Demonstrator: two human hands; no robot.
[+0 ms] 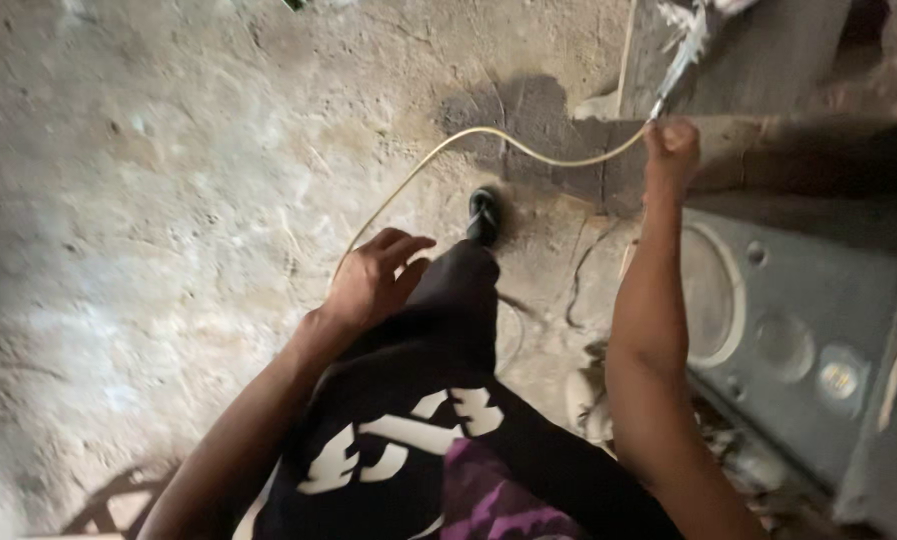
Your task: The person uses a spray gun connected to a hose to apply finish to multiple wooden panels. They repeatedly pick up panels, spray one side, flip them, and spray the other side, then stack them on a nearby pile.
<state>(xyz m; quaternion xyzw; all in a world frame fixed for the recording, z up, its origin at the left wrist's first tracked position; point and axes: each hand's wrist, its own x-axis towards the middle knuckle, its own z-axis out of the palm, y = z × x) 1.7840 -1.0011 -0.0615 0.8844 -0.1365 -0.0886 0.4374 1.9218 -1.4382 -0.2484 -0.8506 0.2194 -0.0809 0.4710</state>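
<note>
Rough, stained concrete floor [149, 200] fills the view under a standing person. A thin pale cable [489, 133] arcs between both hands, kept slack so it hangs clear of the black shoe [484, 215]. The right hand [671, 150] is fisted around the cable's far end, raised near a ledge. The left hand [374, 280] curls loosely on the lower run, guiding it. A grey speaker cabinet [799, 350] lies alongside.

Dim, warm light falls unevenly on the rough grey concrete floor [149, 200]; the frame's corners darken, and motion blur softens details.
</note>
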